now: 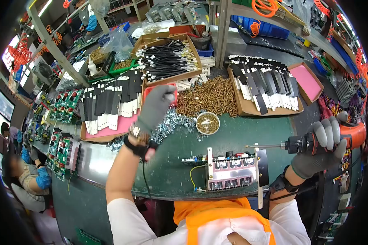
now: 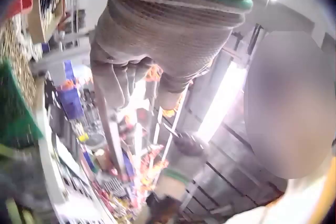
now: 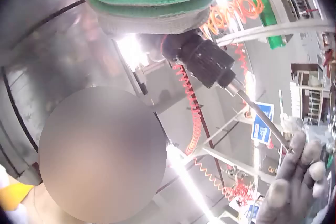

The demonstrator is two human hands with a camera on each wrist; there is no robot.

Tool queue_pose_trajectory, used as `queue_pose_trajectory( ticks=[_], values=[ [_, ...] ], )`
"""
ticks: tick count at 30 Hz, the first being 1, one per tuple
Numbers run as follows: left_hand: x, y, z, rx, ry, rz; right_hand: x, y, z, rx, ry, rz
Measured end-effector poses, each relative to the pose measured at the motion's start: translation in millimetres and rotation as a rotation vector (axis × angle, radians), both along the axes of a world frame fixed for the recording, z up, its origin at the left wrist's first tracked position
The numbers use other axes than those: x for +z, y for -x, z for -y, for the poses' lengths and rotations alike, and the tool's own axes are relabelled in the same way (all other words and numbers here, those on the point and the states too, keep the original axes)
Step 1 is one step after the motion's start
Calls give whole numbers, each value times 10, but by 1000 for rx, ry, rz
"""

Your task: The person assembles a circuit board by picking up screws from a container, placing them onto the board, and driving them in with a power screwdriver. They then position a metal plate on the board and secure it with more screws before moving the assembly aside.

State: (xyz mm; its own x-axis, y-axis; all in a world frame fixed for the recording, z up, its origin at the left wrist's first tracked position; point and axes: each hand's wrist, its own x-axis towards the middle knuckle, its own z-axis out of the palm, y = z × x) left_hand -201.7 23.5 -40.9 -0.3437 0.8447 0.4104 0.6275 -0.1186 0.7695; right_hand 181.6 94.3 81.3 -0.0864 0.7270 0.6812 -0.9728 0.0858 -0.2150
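In the head view my grey-gloved left hand (image 1: 154, 107) hovers over a red tray (image 1: 172, 93), fingers loosely bent. In the left wrist view a gap shows between the thumb and the fingers of the left hand (image 2: 163, 40). My right hand (image 1: 321, 153) grips an orange and black power drill (image 1: 353, 135). Its long bit (image 1: 265, 145) points left, over the right end of a circuit board assembly (image 1: 233, 174) with a metal plate and white side strips. In the right wrist view the drill's bit (image 3: 262, 116) overlaps the left hand (image 3: 294, 182).
Brass-coloured screws (image 1: 208, 96) lie heaped behind a white bowl (image 1: 207, 123) of small fasteners. Silvery hardware (image 1: 167, 125) lies left of it. Boxes hold black and white strips (image 1: 265, 83) and black cables (image 1: 165, 59). Other board assemblies (image 1: 63, 155) stand at the left.
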Motion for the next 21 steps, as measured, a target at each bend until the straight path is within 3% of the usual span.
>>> queue_pose_trajectory(
  ticks=[2, 3, 5, 7, 11, 15, 21],
  values=[
    [-245, 520, -273, 110, 256, -236, -56, -31, -50, 29, -26, 3],
    [-385, 674, -442, 111, 247, -241, -70, 3, -43, 30, -37, 5],
    [-650, 916, -730, 59, 696, -563, -103, 19, -55, 26, -46, 49],
    [-874, 813, -765, 170, 572, -753, -138, 53, -61, 4, -45, 54],
    [-799, 783, -964, 174, 828, -581, -191, 45, -97, -4, -24, 90],
    [-826, 836, -772, 210, 527, -417, -205, 50, -96, 22, -26, 87],
    [-693, 834, -618, 238, 448, -117, -171, 67, -47, 85, -7, 72]
  ],
)
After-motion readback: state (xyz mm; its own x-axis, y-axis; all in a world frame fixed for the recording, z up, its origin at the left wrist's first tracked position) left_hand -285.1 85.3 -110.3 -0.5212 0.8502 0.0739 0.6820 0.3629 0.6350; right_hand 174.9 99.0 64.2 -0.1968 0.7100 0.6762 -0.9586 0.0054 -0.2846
